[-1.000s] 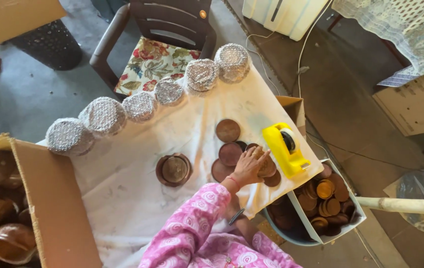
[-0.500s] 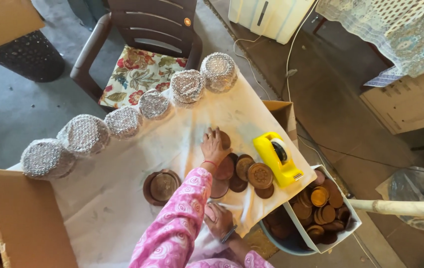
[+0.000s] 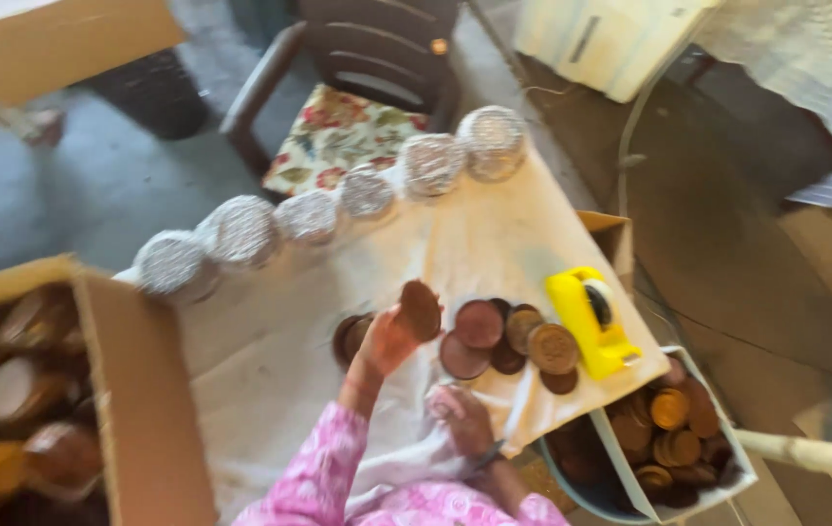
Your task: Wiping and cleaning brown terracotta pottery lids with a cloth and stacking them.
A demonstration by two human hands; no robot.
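My left hand [image 3: 385, 343], in a pink patterned sleeve, holds a round brown lid [image 3: 421, 310] lifted just above the white cloth [image 3: 270, 360]. It hovers between a small dark stack of lids [image 3: 350, 336] on its left and a loose cluster of brown lids [image 3: 508, 336] on its right. My right hand [image 3: 462, 417] lies low at the cloth's near edge with the fingers curled. Blur hides whether it grips anything.
A row of several foil-covered round containers [image 3: 240, 231] lines the cloth's far side. A yellow tape dispenser [image 3: 591, 321] lies right of the lids. A tub [image 3: 674, 438] of brown lids stands at lower right, a cardboard box [image 3: 114, 390] of brown jars at left, a cushioned chair [image 3: 348, 127] behind.
My left hand has drawn back from the lid cluster toward the left and now carries one brown lid. The view has shifted, bringing the cardboard box further in.
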